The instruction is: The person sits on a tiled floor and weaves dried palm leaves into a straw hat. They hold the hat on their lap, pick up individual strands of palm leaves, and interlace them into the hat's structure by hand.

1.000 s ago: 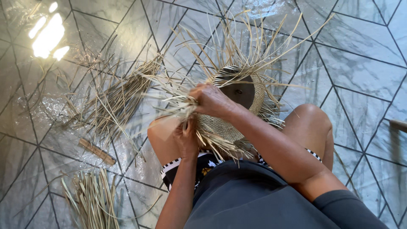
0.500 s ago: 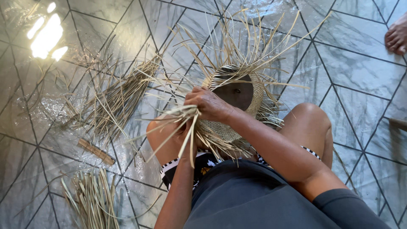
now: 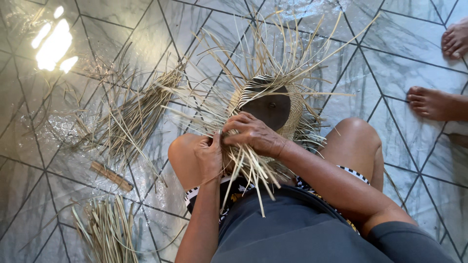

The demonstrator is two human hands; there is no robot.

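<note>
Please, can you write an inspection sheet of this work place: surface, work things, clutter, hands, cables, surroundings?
Surface: tiled floor with diagonal lines, glossy, a bright light patch at upper left.
Job's things: half-woven straw hat around a dark round form, loose straw strips sticking out all round.
Clutter: straw pile on the left; smaller straw bundle at lower left; a short flat stick.
Hands: left hand and right hand both pinch strips at the near edge of the hat.
Cables: nothing seen.
Surroundings: another person's bare feet at the right.
</note>
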